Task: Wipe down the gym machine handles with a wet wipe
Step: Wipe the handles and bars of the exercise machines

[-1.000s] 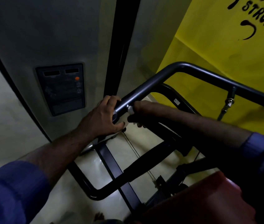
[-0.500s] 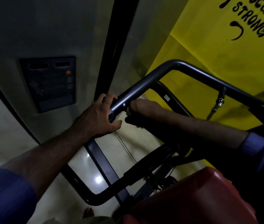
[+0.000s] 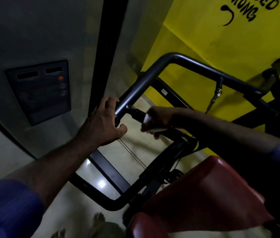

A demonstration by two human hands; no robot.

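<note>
Head view: grips the grey frame bar (image 3: 136, 92) with the left hand (image 3: 104, 123), clamps the right hand (image 3: 160, 117) round the short black handle (image 3: 134, 112) running rightward off that bar, and holds the wet wipe (image 3: 147, 118) against it, under the fingers.

The room was dim. A grey wall (image 3: 33, 31) filled the upper left, split by a black vertical strip (image 3: 111, 40) running down from the top edge. Set into the grey wall, left of the strip, was a dark rectangular panel (image 3: 39, 100) with two narrow slots along its top and a small orange dot (image 3: 60, 78) under the right slot. A dark band (image 3: 7, 133) edged the foot of that wall. To the right stood a bright yellow wall (image 3: 204, 40) bearing black painted lettering (image 3: 245, 11), cut off at the top. The floor (image 3: 2, 152) was pale and glossy, with a bright spot of reflected light (image 3: 101, 183) on it.
</note>
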